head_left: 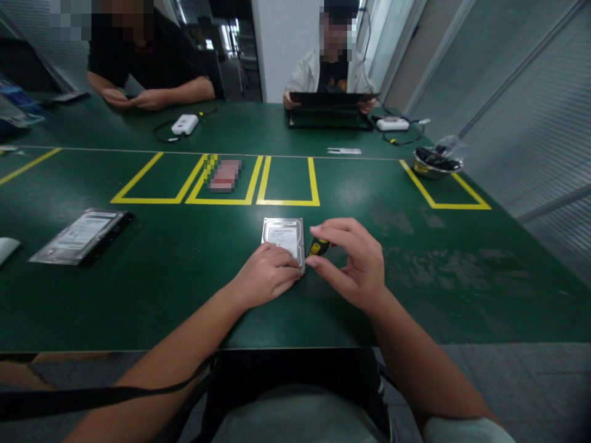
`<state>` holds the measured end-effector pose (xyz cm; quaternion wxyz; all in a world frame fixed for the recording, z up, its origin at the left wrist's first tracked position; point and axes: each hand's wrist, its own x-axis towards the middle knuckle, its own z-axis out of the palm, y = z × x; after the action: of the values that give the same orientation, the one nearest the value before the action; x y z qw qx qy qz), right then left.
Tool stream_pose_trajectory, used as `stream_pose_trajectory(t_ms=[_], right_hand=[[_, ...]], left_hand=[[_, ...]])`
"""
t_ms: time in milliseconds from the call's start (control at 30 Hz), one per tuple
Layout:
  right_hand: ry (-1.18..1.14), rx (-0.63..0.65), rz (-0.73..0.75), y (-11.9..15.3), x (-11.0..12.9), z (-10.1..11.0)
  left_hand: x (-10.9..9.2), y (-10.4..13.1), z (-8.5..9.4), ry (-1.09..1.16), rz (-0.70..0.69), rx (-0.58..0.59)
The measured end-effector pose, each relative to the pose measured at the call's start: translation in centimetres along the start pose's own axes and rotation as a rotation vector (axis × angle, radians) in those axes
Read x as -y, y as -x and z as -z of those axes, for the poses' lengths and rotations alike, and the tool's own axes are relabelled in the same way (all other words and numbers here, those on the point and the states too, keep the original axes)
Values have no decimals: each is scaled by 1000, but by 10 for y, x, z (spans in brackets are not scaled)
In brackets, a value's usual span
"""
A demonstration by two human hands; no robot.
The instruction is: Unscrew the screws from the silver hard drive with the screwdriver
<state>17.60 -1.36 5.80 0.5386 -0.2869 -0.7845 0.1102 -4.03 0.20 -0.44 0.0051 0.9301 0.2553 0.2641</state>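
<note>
A silver hard drive [282,231] with a white label lies on the green table in front of me. My left hand [270,274] lies over its lower part, fingers curled across it toward the right edge and holding it down. Between the thumb and fingertips of my right hand [353,261] is a short screwdriver [318,247] with a black and yellow handle. Its tip points down by the drive's lower right edge, and I cannot tell whether it touches a screw.
A larger hard drive [85,235] lies to the left. Yellow tape [289,202] marks boxes across the table, one holding a blurred reddish item [225,175]. A metal bowl [436,165] with dark contents stands at right. Two people sit opposite, one holding a black panel [330,100].
</note>
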Motion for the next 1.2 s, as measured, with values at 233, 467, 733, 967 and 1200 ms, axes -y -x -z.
stream_pose_trajectory(t_ms=[233,467,733,967,1200], right_hand=[[-8,-31,-31,1,-1,0],[-58,20,-43,1,2,2],[-39,-52,-9,1,-2,-1],[-126,-13,-21,0,1,2],[-126,-46,-16,0,-3,-1]], left_hand=[[1,0,0,26,3,45],[2,1,-1,34,8,52],[0,1,-1,12,2,23],[2,2,-2,32,3,42],[-6,-5,2,11,121,37]])
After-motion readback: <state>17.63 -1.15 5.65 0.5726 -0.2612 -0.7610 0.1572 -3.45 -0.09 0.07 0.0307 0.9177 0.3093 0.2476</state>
